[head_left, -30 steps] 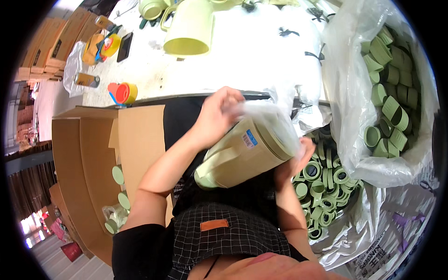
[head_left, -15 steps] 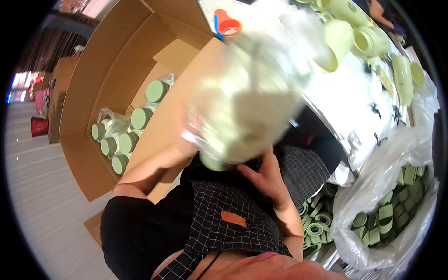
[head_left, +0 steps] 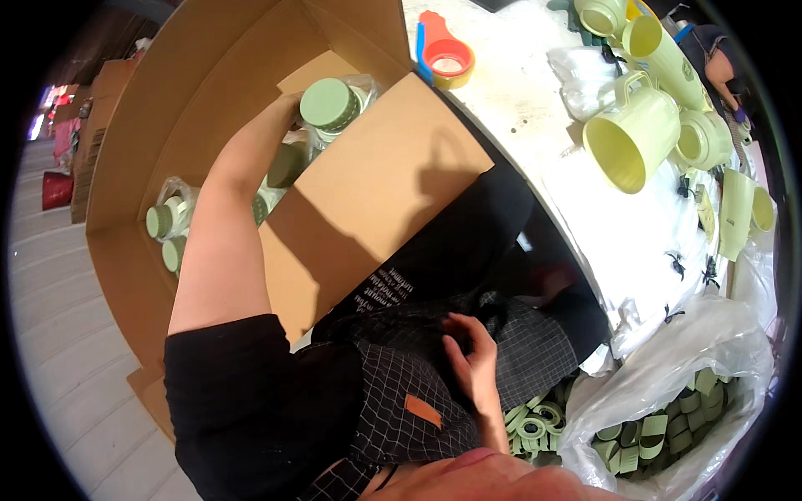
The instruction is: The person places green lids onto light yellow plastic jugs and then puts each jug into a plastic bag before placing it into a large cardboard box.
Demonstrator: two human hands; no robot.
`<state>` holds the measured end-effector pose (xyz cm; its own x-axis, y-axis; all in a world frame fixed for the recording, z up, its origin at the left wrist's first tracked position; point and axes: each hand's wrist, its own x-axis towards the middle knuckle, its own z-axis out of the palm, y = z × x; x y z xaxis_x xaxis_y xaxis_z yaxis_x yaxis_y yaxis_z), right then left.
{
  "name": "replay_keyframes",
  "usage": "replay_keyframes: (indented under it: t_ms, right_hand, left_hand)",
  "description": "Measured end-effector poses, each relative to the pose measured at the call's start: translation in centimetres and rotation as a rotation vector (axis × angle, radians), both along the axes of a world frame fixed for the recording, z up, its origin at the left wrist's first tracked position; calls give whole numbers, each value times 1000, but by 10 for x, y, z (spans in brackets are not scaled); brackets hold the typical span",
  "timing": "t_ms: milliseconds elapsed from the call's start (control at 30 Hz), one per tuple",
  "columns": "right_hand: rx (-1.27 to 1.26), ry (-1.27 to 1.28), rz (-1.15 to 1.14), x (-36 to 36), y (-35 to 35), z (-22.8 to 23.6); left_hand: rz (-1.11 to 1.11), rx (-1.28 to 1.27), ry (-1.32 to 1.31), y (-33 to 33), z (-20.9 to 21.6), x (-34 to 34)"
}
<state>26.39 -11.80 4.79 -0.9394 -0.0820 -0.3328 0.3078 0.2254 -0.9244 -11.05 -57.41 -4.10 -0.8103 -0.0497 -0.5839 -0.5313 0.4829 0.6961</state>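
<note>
Over the near-side flap of a large cardboard box [head_left: 225,75], a jug [head_left: 338,117] with a round sage-green lid, wrapped in clear plastic, stands inside with its lid up. My left hand [head_left: 292,110] reaches in and grips it; the fingers are mostly hidden behind the lid and bag. Other bagged jugs with green lids [head_left: 159,221] sit in the box, partly covered by my left forearm. In front of my checked apron, my right hand [head_left: 473,357] is open, fingers loosely bent, holding nothing.
A white table on the right carries pale-green jug bodies [head_left: 631,138], black ties [head_left: 677,265] and a red-orange ring-shaped piece [head_left: 447,58]. Below it, a clear plastic liner [head_left: 668,359] holds green parts, with green rings [head_left: 535,426] beside it. Another person's arm [head_left: 723,75] shows far right.
The bagged jug has gone from above my lap into the box, carried by my left hand. My right hand has let go of it and stays near the apron.
</note>
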Motion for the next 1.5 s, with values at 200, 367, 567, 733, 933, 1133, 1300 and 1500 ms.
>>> replay_keyframes:
  t_ms: [200,367,567,733,933,1133,1300,1500]
  right_hand:
    - [314,309,-550,-82,87,14]
    - [913,740,-644,-225,153,38]
    - [922,824,-634,-226,174,9]
    - [455,967,-469,-144,107,68]
    - [631,597,-999,25,205,64]
    - [1025,439,-1504,236,427,-21]
    - [1775,99,-1353,212,465,-8]
    - [2125,-581,-1498,280,577,2]
  left_hand:
    - [123,-310,-7,-16,-36,-35]
    - [213,-408,40,-6,-21,-79]
    - [-455,-634,1397,189,119,9]
    - [-1360,-758,1771,329,158,124]
    - [-1410,-540,1520,354,190,115]
    - [-438,386,432,410,182,88]
    - [-427,299,471,379,191,78]
    - [-600,259,404,357,197,88]
